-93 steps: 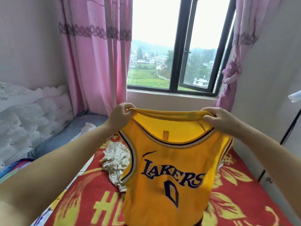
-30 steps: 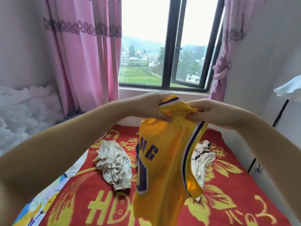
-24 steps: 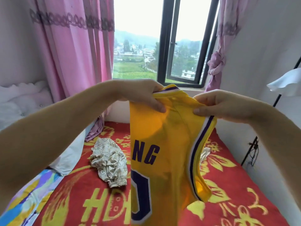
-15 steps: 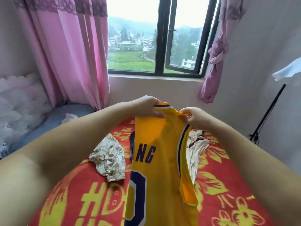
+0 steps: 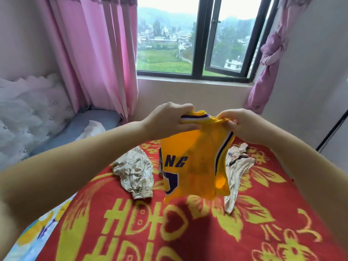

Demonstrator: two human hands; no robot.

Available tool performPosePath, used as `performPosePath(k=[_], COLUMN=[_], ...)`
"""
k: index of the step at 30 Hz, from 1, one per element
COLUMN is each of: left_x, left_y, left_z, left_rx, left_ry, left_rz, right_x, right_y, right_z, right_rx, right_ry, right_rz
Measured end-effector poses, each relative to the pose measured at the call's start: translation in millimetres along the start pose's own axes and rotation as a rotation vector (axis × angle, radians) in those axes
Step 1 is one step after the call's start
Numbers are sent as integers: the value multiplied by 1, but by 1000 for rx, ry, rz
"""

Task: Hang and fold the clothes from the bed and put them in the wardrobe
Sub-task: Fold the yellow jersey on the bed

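**Yellow jersey held up over the red blanket**

While both hands grip its top edge, the yellow jersey [image 5: 195, 166] hangs in the air above the bed, folded lengthwise so it forms a narrow panel. The left hand [image 5: 167, 119] curls its fingers over the purple-and-white trimmed band at the top, and the right hand [image 5: 243, 125] pinches the bunched fabric just beside it; the 2 hands sit close together with only a short span of cloth between them. The jersey's fabric is thin and smooth, slightly translucent where window light passes through, with purple letters "NG" and part of a large purple numeral on the face, and a purple-and-white stripe running down the armhole edge.

Below it spreads a red blanket [image 5: 188, 232] with a fuzzy woven look, patterned in yellow flowers and block lettering. A crumpled beige patterned garment [image 5: 134, 172] lies on the blanket to the left of the jersey, and a white garment with dark marks [image 5: 237, 166] lies to the right, partly hidden behind the jersey's edge. At far left stands a tufted white headboard [image 5: 24, 113] studded with buttons. Pink curtains [image 5: 98, 53] hang left of the black-framed window [image 5: 197, 44], and a knotted mauve curtain [image 5: 267, 59] hangs at its right.
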State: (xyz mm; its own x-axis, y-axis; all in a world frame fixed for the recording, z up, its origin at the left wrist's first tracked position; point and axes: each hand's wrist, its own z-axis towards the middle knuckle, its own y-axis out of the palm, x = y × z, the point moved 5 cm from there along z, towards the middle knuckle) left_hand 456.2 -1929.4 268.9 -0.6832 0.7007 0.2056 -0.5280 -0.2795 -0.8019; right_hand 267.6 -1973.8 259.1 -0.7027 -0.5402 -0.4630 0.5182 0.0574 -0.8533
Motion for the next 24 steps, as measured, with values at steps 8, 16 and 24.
performPosePath(k=[8,16,24], left_x=[12,69,47], left_y=[204,401,480], left_z=[-200,-450,-414], left_rx=[-706,-1504,-1305], left_ry=[-37,8,-512], left_rz=[-32,-203,-290], right_x=[67,111,229], right_y=[222,486,493], right_z=[-153,-340,-273], right_rx=[-644,-1116,-907], right_ry=[140,242,480], right_rz=[-52,85,186])
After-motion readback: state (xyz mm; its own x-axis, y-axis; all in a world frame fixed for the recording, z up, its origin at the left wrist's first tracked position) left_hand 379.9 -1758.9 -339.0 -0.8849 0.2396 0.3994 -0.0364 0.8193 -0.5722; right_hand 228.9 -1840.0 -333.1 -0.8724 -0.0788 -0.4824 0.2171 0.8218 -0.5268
